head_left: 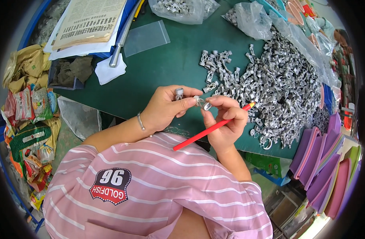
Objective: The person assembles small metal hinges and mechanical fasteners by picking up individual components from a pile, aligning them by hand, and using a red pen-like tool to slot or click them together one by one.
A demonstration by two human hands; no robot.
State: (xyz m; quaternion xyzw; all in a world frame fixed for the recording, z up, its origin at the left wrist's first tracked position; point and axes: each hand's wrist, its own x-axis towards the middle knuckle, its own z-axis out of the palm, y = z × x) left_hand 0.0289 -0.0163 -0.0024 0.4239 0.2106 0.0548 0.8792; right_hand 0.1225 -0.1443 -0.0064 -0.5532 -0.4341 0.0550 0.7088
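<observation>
Over the near edge of the green table (166, 59), my two hands meet at a small silver metal piece (201, 102) with a ribbed end and a loop. My left hand (166, 104) pinches its ribbed end between thumb and finger. A second ribbed metal piece (179, 93) is tucked among the same hand's fingers. My right hand (228, 121) grips the loop end by its fingertips. Lying across that hand is a slim red stick (202, 133) with a yellow tip, held by its fingers and slanting down toward my striped shirt. Fingers partly cover the pinched piece.
A large heap of similar metal pieces (282, 87) covers the table's right side. Plastic bags of pieces (182, 10) stand at the back. At the left are papers (87, 24), a metal rod (120, 42) and a flat clear bag (146, 38). Purple bins (317, 159) stand at the right.
</observation>
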